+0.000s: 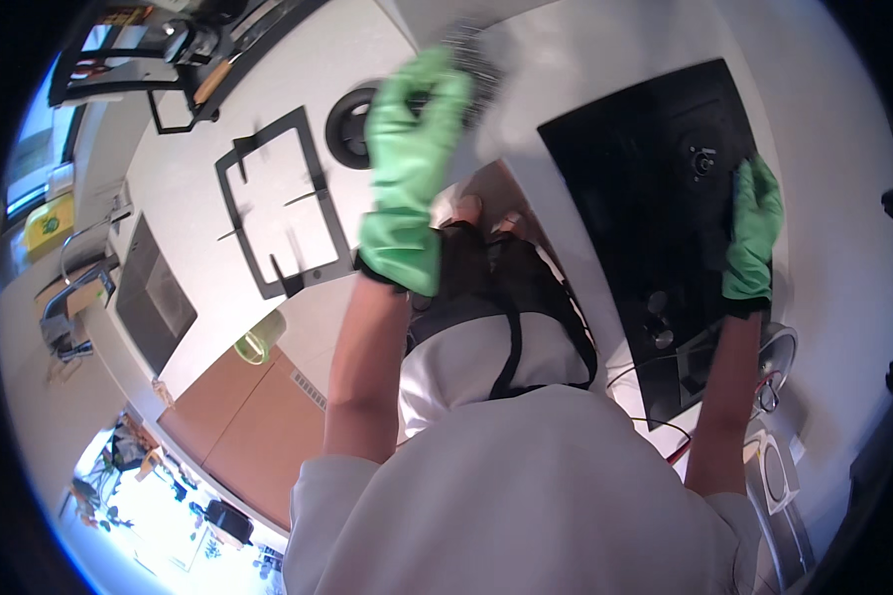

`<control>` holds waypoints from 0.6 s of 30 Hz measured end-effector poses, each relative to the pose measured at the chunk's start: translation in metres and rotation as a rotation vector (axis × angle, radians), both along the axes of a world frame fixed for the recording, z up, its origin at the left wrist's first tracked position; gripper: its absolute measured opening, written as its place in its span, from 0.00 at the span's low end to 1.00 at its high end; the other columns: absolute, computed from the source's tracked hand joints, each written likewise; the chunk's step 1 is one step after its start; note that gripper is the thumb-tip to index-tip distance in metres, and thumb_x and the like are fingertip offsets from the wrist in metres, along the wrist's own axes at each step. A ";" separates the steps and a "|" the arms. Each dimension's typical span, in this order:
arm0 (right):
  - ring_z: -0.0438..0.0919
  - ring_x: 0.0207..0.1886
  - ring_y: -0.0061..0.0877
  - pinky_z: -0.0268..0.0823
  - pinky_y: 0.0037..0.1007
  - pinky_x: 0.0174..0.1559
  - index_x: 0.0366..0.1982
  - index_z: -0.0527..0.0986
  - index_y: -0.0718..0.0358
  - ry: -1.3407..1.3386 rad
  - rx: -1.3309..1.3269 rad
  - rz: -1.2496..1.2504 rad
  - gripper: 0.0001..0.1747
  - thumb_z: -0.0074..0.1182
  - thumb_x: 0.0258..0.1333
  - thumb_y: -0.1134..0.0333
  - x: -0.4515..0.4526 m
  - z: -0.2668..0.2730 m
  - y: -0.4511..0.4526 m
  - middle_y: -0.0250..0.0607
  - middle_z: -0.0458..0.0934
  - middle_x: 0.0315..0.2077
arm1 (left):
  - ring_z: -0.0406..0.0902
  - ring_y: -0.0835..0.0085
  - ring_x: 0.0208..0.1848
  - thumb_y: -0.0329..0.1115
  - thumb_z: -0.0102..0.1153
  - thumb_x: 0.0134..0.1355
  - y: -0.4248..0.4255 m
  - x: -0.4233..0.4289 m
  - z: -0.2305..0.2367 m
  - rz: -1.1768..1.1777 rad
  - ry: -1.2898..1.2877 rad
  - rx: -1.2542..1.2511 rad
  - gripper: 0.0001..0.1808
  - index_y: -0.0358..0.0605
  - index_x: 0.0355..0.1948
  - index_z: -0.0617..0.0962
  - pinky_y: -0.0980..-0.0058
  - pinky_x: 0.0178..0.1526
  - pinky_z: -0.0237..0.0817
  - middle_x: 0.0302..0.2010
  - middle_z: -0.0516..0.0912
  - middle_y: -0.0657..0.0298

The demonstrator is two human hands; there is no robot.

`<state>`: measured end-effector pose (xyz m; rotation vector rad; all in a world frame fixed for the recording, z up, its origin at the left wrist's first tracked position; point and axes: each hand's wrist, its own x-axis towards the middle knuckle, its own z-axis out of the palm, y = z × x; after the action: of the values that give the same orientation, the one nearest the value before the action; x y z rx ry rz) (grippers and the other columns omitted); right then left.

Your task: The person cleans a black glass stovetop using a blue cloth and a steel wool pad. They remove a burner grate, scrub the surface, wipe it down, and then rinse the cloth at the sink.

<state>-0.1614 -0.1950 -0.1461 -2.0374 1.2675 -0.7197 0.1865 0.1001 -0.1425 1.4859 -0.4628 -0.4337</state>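
My left hand point(420, 111), in a green rubber glove, is raised over the worktop, its fingers closed around a dark part of a blurred, streaky grey object point(480, 74). Partly behind that glove lies a round black ring point(351, 128). Left of it, a black metal pan support point(331, 223) rests on the white worktop. At the right, my right hand point(757, 201), also green-gloved, is at the far edge of a black glass gas hob point(625, 171), near an uncovered burner point(703, 162). Whether it grips a cloth or sponge cannot be told.
A light green cup or small bucket point(262, 338) stands left of my arm. Farther left are a sink point(155, 294) and a tap point(82, 238). A black rack point(123, 91) with utensils is at the upper left. Cables point(658, 424) and a white device point(774, 472) lie lower right.
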 end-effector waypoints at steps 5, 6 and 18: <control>0.73 0.71 0.41 0.64 0.43 0.74 0.75 0.68 0.59 0.530 -0.197 0.203 0.39 0.66 0.65 0.62 -0.075 -0.018 -0.034 0.46 0.72 0.72 | 0.81 0.69 0.63 0.43 0.55 0.81 0.157 0.126 0.001 0.376 -0.222 0.161 0.25 0.39 0.70 0.79 0.69 0.66 0.73 0.63 0.84 0.56; 0.66 0.77 0.47 0.57 0.48 0.79 0.78 0.65 0.56 0.655 -0.608 0.503 0.44 0.67 0.62 0.62 -0.088 -0.020 -0.038 0.44 0.66 0.76 | 0.79 0.68 0.67 0.42 0.50 0.82 0.195 0.147 0.000 0.364 -0.235 0.213 0.25 0.35 0.70 0.78 0.68 0.71 0.69 0.65 0.83 0.54; 0.81 0.63 0.36 0.73 0.34 0.64 0.65 0.80 0.59 0.422 -0.021 -0.107 0.24 0.57 0.69 0.75 -0.088 -0.086 -0.042 0.47 0.81 0.63 | 0.76 0.60 0.67 0.65 0.48 0.78 0.435 0.212 -0.079 0.556 0.277 0.759 0.46 0.44 0.84 0.57 0.67 0.67 0.74 0.74 0.71 0.50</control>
<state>-0.2495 -0.2367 -0.2317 -2.2270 1.6169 -0.3565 0.3988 0.5348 -0.2212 2.1486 0.3899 -0.3732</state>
